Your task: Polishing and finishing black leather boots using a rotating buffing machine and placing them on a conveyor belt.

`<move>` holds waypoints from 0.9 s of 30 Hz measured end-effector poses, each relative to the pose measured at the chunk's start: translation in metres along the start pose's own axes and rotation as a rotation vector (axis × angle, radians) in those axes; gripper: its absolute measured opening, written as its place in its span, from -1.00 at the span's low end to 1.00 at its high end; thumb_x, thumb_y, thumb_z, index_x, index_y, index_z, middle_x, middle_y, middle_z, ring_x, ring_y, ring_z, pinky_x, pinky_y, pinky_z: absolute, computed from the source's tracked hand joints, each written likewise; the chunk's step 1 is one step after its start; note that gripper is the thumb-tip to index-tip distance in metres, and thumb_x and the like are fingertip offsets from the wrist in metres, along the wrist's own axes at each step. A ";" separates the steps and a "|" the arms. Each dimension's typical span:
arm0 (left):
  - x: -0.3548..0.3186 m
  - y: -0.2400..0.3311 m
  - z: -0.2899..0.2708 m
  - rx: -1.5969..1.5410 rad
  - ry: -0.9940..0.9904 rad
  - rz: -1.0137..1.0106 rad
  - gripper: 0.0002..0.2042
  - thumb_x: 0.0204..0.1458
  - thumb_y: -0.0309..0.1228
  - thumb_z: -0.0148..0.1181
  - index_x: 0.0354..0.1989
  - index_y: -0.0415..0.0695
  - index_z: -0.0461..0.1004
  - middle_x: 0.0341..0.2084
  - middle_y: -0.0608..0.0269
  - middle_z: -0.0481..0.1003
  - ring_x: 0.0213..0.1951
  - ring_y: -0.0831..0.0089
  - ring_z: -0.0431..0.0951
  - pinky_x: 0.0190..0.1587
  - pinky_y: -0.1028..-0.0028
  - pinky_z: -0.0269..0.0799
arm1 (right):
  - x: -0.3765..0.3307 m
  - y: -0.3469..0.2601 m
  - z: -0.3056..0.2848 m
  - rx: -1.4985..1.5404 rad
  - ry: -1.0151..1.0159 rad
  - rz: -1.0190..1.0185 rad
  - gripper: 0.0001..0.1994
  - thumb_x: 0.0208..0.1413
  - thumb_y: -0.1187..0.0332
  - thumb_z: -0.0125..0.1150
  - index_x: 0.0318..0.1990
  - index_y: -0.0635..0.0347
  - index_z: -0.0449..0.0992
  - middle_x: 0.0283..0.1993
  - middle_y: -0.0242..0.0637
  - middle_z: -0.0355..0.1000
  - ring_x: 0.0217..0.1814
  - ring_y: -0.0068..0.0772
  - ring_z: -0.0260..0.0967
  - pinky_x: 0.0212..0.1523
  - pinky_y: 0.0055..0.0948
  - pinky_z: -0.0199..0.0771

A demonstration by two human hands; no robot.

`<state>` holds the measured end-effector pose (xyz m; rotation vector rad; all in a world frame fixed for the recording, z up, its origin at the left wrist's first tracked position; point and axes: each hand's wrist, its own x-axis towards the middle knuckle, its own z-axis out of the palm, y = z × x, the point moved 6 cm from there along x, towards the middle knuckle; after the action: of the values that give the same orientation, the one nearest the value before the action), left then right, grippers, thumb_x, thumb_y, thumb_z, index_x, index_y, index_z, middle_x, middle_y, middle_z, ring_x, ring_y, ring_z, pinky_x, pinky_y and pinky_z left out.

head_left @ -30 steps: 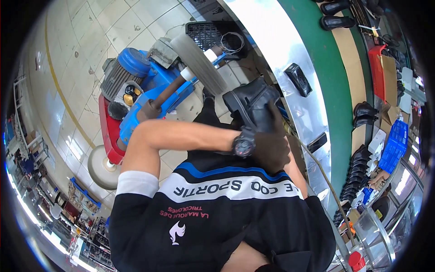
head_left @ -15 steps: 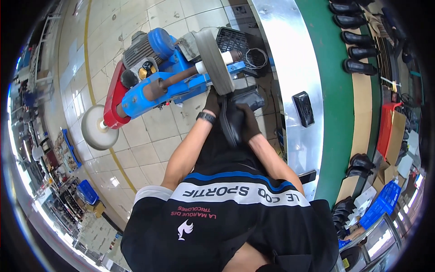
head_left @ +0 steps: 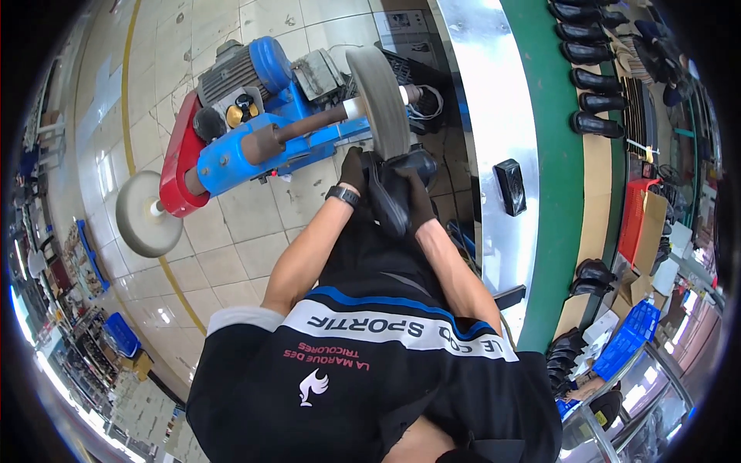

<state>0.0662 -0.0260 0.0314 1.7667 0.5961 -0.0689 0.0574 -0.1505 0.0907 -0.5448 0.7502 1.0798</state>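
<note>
Both my hands wear dark gloves and hold a black shoe (head_left: 389, 202) just below the grey buffing wheel (head_left: 378, 100). My left hand (head_left: 353, 170) is closed on the shoe's left side, its fingers partly hidden. My right hand (head_left: 419, 199) grips the right side. The shoe's far end meets the wheel's lower edge or lies very close to it; I cannot tell which. Another black, shoe-like shape (head_left: 417, 163) shows beyond my right hand, partly covered. The wheel sits on the shaft of a blue machine (head_left: 235, 160).
A second pale wheel (head_left: 149, 214) is at the machine's left end, beside a red guard (head_left: 181, 158). To the right runs a metal ledge (head_left: 505, 255) with a black block (head_left: 509, 187) on it. Beyond the green belt (head_left: 559, 193) stand several black shoes (head_left: 598, 103).
The view has shifted slightly, so the machine and ledge sit further left. The held shoe has tilted a little, its near end now higher in the picture. Both hands keep their grip.
</note>
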 end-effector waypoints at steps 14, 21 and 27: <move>-0.080 0.028 0.001 -0.722 0.308 -0.526 -0.56 0.08 -0.09 -0.23 -0.18 -0.26 0.37 -0.26 0.06 0.44 -0.20 0.27 0.44 -0.14 0.37 0.33 | -0.126 -0.026 0.040 -1.694 0.254 -0.267 -0.04 -0.36 0.31 0.33 0.22 0.33 -0.15 0.11 0.02 0.17 0.11 -0.26 0.19 0.11 -0.46 0.12; -0.028 -0.042 0.071 -1.144 -0.481 -0.217 -0.62 0.10 -0.12 -0.25 -0.13 -0.12 0.36 -0.19 0.22 0.42 -0.08 0.36 0.38 0.03 0.36 0.26 | -0.119 -0.041 0.028 -1.298 0.165 -0.304 -0.19 -0.32 0.44 0.27 0.20 0.27 0.02 0.14 -0.03 0.15 0.12 -0.37 0.16 0.13 -0.47 0.09; -0.018 -0.026 0.083 -1.460 -0.715 -0.225 -0.57 0.10 -0.08 -0.28 -0.06 -0.14 0.28 -0.13 0.18 0.38 -0.03 0.33 0.32 0.08 0.34 0.17 | -0.111 -0.034 0.016 -1.248 0.117 -0.360 -0.21 -0.31 0.54 0.24 0.20 0.26 0.02 0.17 -0.10 0.12 0.16 -0.41 0.10 0.16 -0.49 0.03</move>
<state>0.0613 -0.1050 -0.0093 0.1934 0.1629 -0.3127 0.0629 -0.2160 0.1876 -1.7328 -0.0355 1.0868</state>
